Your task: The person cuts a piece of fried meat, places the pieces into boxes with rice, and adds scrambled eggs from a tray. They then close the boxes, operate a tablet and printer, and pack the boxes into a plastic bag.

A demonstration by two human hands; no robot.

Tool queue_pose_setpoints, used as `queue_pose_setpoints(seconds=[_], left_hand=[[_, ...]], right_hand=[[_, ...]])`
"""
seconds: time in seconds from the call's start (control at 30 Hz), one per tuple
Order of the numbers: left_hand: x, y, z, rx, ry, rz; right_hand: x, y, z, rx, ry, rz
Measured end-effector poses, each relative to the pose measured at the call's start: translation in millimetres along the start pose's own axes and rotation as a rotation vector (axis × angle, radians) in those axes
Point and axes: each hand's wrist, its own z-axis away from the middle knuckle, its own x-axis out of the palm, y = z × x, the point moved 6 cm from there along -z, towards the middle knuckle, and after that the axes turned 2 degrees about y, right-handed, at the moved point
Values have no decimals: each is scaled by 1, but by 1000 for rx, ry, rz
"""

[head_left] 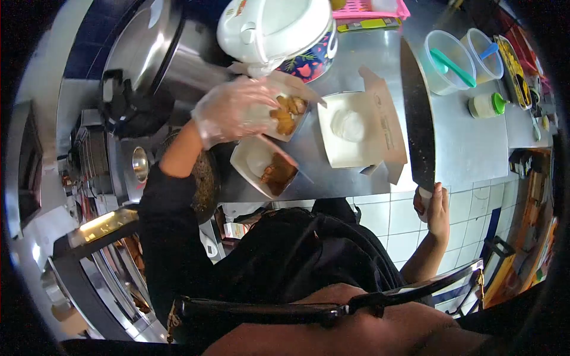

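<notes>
My left hand [234,113] wears a clear plastic glove and reaches over a paper box [284,137] of golden-brown cut pieces [289,114]. Its fingers stretch toward the box, and I see nothing held in them. My right hand [436,212] is wrapped round the pale handle of a large knife [419,118]. The broad dark blade points away from me, beside an open box [332,155] with a white mound of rice [348,126]. Nearest the counter's edge, another box [243,155] holds a white mound and brown, saucy food [279,173].
A white-lidded rice cooker [273,29] with a floral body stands behind the boxes. Clear tubs [442,62] with a teal spoon and a blue handle, plus a green-capped bottle [484,105], are at the right. A big steel pot [142,53] is at the left.
</notes>
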Motion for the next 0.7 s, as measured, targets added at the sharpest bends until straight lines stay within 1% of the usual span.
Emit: queue_pose_setpoints(seconds=[0.03, 0.07, 0.13, 0.17, 0.2, 0.27, 0.3, 0.33, 0.4, 0.47, 0.5, 0.53, 0.6, 0.63, 0.67, 0.7], left_hand=[[-27, 13, 23, -40, 130, -30], [-51, 27, 51, -85, 266, -66], [-81, 47, 120, -245, 477, -180], [-92, 56, 164, -295, 568, -232], [-96, 66, 204, -350, 604, -276], [-109, 99, 303, -576, 781, -476], [-115, 121, 347, -700, 759, -684], [-112, 141, 397, -804, 788, -763], [-95, 177, 507, -1092, 874, -906], [-85, 220, 599, -1328, 941, -1029], [-82, 242, 637, -1410, 927, -1056], [-71, 233, 656, -1369, 875, -1268], [-76, 244, 699, -1538, 875, -1126], [-80, 247, 717, -1558, 889, -1139], [-83, 244, 744, -1686, 849, -1012], [-89, 238, 771, -1801, 805, -880]], right_hand=[[7, -7, 2, 29, 41, 18], [17, -10, 3, 11, 17, 31], [36, -14, 1, -14, 77, -39], [51, -19, 6, -12, 80, -98], [57, -8, 5, 14, 104, -148], [93, -28, 19, -38, -45, -139], [114, -37, 23, 36, 13, -155], [136, -41, 28, 111, 61, -164], [178, -26, 21, 57, 113, -380], [243, -35, 25, 159, -96, -530], [265, -21, 12, 118, -328, -483], [308, -9, -7, 123, -389, -472], [366, -15, 8, 51, -353, -533], [400, -20, 25, 161, -321, -523], [432, -24, 39, 62, -460, -472], [462, -18, 46, 116, -558, -461]])
